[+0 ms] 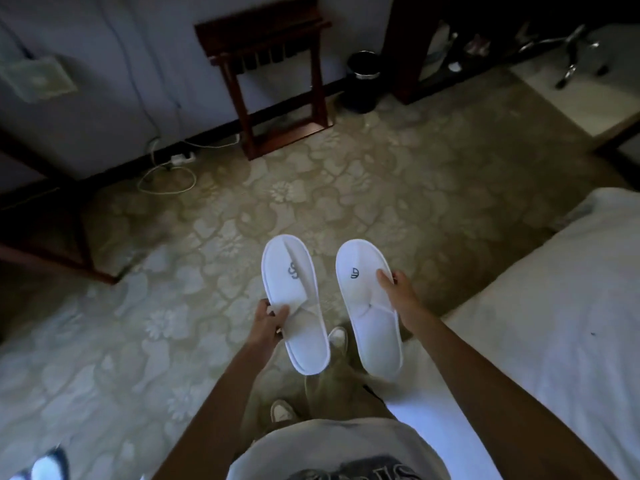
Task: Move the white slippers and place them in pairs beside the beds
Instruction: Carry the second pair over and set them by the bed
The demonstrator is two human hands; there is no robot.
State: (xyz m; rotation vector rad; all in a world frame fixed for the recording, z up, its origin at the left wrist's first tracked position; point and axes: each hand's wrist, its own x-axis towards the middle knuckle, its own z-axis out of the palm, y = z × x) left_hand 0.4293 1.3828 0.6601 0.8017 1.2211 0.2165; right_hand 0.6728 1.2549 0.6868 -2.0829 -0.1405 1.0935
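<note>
I hold two white slippers above the patterned carpet, toes pointing away from me. My left hand (pixel 268 322) grips the left slipper (pixel 296 299) by its left edge, where the upper strap is folded. My right hand (pixel 398 292) grips the right slipper (pixel 367 306) at its right edge, thumb on top. Each slipper has a small dark logo on its upper. The two hang side by side, a small gap between them. A bed with white linen (pixel 540 306) lies to my right, its corner close to the right slipper.
A dark wooden luggage rack (pixel 273 81) stands against the far wall, with a black waste bin (pixel 362 81) to its right. White cables and a plug strip (pixel 173 168) lie on the floor at left. Dark furniture (pixel 41 230) sits at far left. My shoes (pixel 337 337) are below the slippers.
</note>
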